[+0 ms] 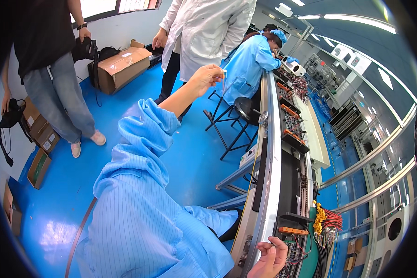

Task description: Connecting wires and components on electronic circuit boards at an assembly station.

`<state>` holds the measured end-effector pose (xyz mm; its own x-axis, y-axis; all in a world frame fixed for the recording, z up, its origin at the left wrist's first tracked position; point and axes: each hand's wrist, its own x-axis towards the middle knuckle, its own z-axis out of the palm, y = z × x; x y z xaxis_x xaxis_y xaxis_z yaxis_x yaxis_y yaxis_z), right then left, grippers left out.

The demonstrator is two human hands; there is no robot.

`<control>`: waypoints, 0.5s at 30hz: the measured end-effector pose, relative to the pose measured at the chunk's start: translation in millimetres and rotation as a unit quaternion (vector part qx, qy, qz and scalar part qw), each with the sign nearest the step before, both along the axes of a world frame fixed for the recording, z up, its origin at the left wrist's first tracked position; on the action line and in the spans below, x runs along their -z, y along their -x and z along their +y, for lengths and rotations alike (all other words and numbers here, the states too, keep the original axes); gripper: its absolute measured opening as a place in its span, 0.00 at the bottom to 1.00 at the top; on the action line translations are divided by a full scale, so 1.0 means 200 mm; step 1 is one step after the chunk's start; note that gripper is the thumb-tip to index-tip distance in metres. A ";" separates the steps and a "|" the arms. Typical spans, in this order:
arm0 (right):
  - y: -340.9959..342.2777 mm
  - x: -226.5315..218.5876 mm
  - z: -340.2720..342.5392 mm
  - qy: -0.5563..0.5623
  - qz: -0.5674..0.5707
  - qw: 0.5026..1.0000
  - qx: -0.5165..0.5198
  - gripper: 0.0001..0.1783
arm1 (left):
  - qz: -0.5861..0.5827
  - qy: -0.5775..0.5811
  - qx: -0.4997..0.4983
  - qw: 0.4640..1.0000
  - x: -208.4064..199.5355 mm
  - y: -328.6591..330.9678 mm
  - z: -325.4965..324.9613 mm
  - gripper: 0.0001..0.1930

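Observation:
My left hand [207,78], at the end of a raised arm in a blue striped sleeve, pinches a small white connector [224,73]. Thin wires [224,84] seem to hang below it. At the lower edge, my right hand [268,260] is palm up beside the metal rail [269,194] of the conveyor bench. Its fingers curl in toward the thumb; a small dark spot shows between them, too small to name. Close beside that hand lies a circuit board [292,252] in a holder with an orange bar [293,230].
Several more board holders [289,111] line the conveyor. Red and yellow wire bundles [326,220] lie right of it. A black stool [246,110] and a seated co-worker [250,65] are ahead. Two people stand at the left, near cardboard boxes [123,65].

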<state>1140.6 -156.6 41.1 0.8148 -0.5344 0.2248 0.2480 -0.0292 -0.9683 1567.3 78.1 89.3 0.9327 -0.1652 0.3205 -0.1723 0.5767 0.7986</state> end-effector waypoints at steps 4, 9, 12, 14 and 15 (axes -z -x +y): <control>-0.01 0.06 -0.04 0.009 -0.008 1.000 -0.016 0.12 | 0.014 0.005 0.001 1.000 0.00 -0.04 0.02 0.02; -0.02 0.07 -0.05 0.015 -0.017 0.999 -0.026 0.11 | 0.010 -0.003 0.006 1.000 0.02 -0.04 0.02 0.03; -0.02 0.06 -0.03 0.015 -0.016 0.999 -0.024 0.11 | 0.006 -0.013 0.006 1.000 0.02 -0.04 0.03 0.04; -0.02 0.05 -0.02 0.012 -0.009 1.000 -0.018 0.12 | 0.004 -0.026 0.004 1.000 0.02 -0.04 0.03 0.05; -0.02 0.05 -0.02 0.011 -0.006 1.000 -0.014 0.12 | 0.003 -0.032 0.003 0.999 0.02 -0.04 0.03 0.05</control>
<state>1145.4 -160.9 30.6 0.8266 -0.5059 0.2466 0.2613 -0.0431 -0.9643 1576.0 83.9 85.0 0.9336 -0.1915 0.3028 -0.1630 0.5254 0.8351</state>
